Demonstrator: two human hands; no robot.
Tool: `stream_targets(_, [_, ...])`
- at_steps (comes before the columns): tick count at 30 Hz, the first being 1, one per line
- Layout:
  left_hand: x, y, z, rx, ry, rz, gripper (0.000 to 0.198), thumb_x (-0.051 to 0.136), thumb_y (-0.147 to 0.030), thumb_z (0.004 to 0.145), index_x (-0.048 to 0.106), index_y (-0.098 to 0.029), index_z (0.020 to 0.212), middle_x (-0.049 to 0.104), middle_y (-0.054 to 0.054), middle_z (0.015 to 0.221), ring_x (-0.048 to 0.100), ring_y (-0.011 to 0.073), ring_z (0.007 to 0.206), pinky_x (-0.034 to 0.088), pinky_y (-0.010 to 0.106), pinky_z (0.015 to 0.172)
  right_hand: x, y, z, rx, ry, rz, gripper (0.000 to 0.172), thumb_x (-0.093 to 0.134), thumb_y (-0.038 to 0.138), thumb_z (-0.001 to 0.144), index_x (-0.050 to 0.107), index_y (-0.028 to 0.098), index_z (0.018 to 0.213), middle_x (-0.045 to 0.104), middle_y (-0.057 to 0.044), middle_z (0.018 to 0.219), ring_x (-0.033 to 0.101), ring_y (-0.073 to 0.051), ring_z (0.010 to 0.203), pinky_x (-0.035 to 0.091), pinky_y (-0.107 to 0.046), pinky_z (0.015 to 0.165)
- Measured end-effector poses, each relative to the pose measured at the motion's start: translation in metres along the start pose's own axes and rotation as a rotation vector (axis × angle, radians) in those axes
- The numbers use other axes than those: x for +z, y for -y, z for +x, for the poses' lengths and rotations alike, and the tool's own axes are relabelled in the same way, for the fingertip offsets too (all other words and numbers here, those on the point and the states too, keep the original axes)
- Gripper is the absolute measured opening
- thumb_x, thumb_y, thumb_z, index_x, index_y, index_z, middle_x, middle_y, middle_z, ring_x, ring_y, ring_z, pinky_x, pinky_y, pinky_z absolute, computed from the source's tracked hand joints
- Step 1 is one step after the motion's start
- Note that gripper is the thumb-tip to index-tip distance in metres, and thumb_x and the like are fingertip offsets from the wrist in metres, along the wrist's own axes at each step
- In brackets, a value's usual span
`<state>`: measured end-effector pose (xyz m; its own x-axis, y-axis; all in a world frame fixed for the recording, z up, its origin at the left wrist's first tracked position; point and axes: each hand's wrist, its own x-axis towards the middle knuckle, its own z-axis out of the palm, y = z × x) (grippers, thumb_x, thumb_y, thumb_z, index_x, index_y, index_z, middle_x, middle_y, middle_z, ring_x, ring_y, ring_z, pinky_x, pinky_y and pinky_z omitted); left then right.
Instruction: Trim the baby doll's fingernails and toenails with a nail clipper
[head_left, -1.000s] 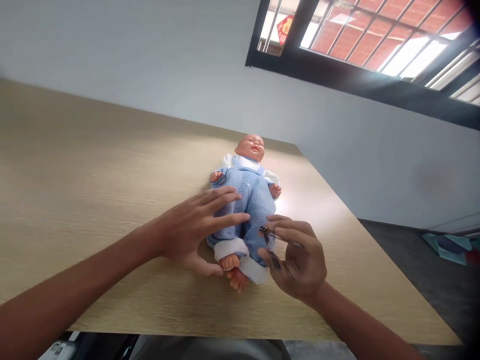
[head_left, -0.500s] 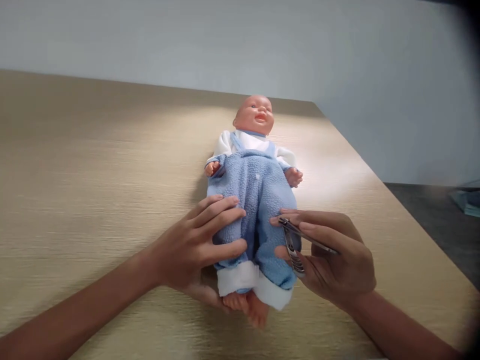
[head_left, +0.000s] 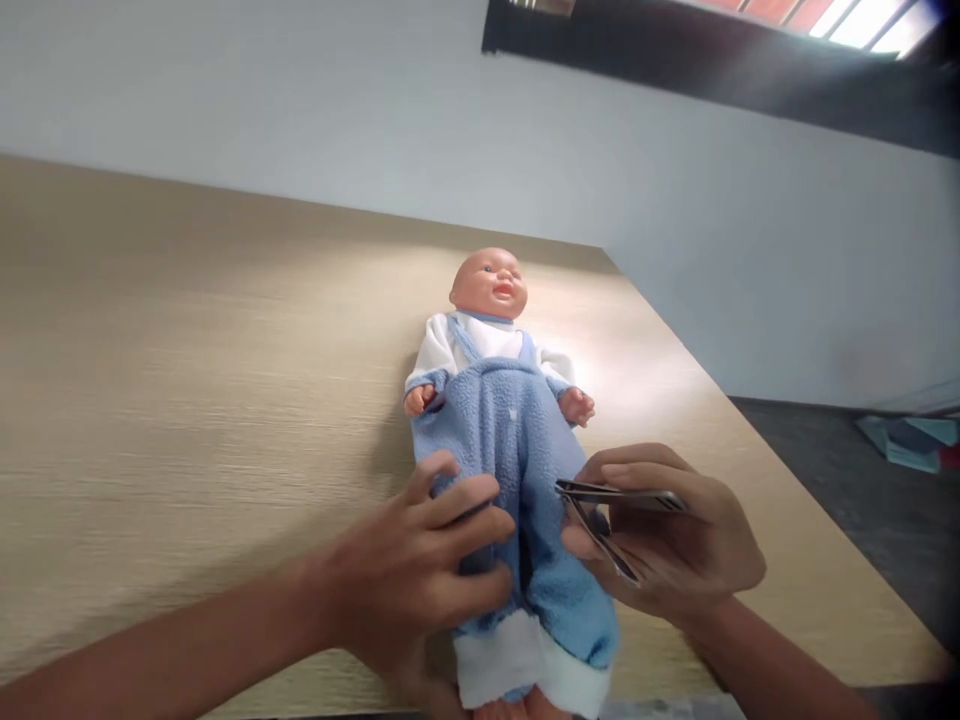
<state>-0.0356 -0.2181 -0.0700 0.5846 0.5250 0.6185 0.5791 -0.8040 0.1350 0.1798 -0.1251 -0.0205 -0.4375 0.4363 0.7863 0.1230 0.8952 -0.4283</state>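
Note:
A baby doll [head_left: 504, 420] in blue fleece overalls and a white shirt lies on its back on the wooden table [head_left: 187, 380], head away from me. My left hand [head_left: 420, 570] is wrapped round the doll's leg on my left, fingers curled over the blue fabric. My right hand [head_left: 667, 540] is closed on a metal nail clipper [head_left: 611, 505], its lever raised, held beside the doll's other leg. The doll's feet are cut off at the bottom edge of the view.
A pale wall [head_left: 300, 110] stands behind the table. A dark window frame [head_left: 712, 60] crosses the top right. The table's right edge drops to a dark floor [head_left: 862, 470], where some teal and red things [head_left: 911, 440] lie.
The view has tilted, so the doll sits lower in it. My left hand has tightened round the doll's leg. My right hand with the clipper has stayed beside the other leg.

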Motion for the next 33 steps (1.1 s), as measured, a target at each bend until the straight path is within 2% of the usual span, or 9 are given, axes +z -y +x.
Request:
stream_targets(5, [0.004,0.000,0.000,0.043,-0.011,-0.007,0.038,0.065,-0.054,0.084,0.065,-0.019,0.099,0.064,0.012,0.111,0.052,0.0339,0.114,0.034,0.055,0.101,0.011,-0.010,-0.001,-0.072,-0.070,0.044,0.033,0.079,0.020,0.078,0.063,0.019,0.107,0.066,-0.002,0.077,0.063,-0.014,0.054,0.053,-0.027,0.046])
stream_targets(7, [-0.002,0.009,0.000,0.051,-0.029,-0.055,0.037,0.065,-0.049,0.086,0.063,-0.019,0.107,0.063,0.012,0.115,0.054,0.0322,0.114,0.037,0.053,0.102,0.012,-0.012,0.002,-0.019,-0.018,0.105,0.033,0.078,0.019,0.080,0.062,0.019,0.108,0.061,0.004,0.069,0.056,-0.010,0.046,0.052,-0.026,0.048])
stream_targets(9, [-0.011,0.023,-0.002,0.031,-0.132,-0.087,0.040,0.064,-0.045,0.088,0.059,-0.019,0.117,0.060,0.014,0.118,0.056,0.0295,0.112,0.044,0.050,0.100,0.011,-0.012,0.008,0.104,0.090,0.179,0.030,0.077,0.020,0.082,0.060,0.020,0.106,0.057,0.007,0.063,0.051,-0.007,0.041,0.050,-0.025,0.046])
stream_targets(11, [-0.020,0.043,-0.005,-0.069,-0.319,-0.036,0.045,0.063,-0.047,0.089,0.056,-0.018,0.122,0.056,0.014,0.116,0.056,0.0287,0.108,0.050,0.047,0.093,0.008,-0.012,0.018,0.278,0.234,0.273,0.028,0.076,0.023,0.084,0.058,0.022,0.107,0.061,0.006,0.072,0.052,-0.006,0.040,0.048,-0.023,0.043])
stream_targets(14, [-0.027,0.070,-0.013,-0.336,-0.284,-0.033,0.044,0.068,-0.036,0.086,0.052,-0.021,0.124,0.054,0.011,0.118,0.058,0.0250,0.104,0.054,0.040,0.088,0.011,-0.016,0.039,0.433,0.379,0.346,0.035,0.075,0.028,0.086,0.054,0.025,0.115,0.065,0.000,0.097,0.061,-0.006,0.045,0.049,-0.022,0.045])
stream_targets(18, [-0.020,0.085,-0.015,-0.513,-0.115,-0.200,0.052,0.066,-0.026,0.086,0.047,-0.023,0.135,0.055,0.010,0.126,0.059,0.0237,0.110,0.053,0.038,0.095,0.034,-0.029,0.064,0.330,0.420,0.297,0.044,0.076,0.031,0.085,0.051,0.025,0.121,0.068,0.000,0.095,0.071,-0.012,0.065,0.057,-0.026,0.062])
stream_targets(22, [-0.014,0.082,-0.009,-0.584,-0.126,-0.285,0.026,0.053,-0.024,0.096,0.057,-0.022,0.122,0.058,0.009,0.124,0.060,0.0213,0.109,0.053,0.035,0.096,0.062,-0.043,0.073,0.188,0.443,0.273,0.042,0.075,0.034,0.086,0.049,0.025,0.118,0.072,0.001,0.091,0.074,-0.017,0.086,0.059,-0.032,0.082])
stream_targets(28, [-0.013,0.081,-0.006,-0.607,-0.103,-0.281,0.031,0.054,-0.022,0.095,0.057,-0.021,0.125,0.061,0.010,0.128,0.061,0.0228,0.111,0.050,0.036,0.099,0.066,-0.051,0.063,0.144,0.444,0.194,0.039,0.078,0.032,0.083,0.047,0.025,0.106,0.073,0.000,0.093,0.075,-0.018,0.083,0.059,-0.031,0.076])
stream_targets(33, [-0.011,0.079,-0.001,-0.635,-0.140,-0.264,0.029,0.057,-0.025,0.093,0.060,-0.020,0.122,0.069,0.006,0.107,0.065,0.0188,0.091,0.053,0.030,0.084,0.060,-0.045,0.064,0.059,0.539,0.072,0.023,0.072,0.024,0.086,0.056,0.023,0.103,0.074,-0.003,0.099,0.073,-0.020,0.087,0.057,-0.034,0.077])
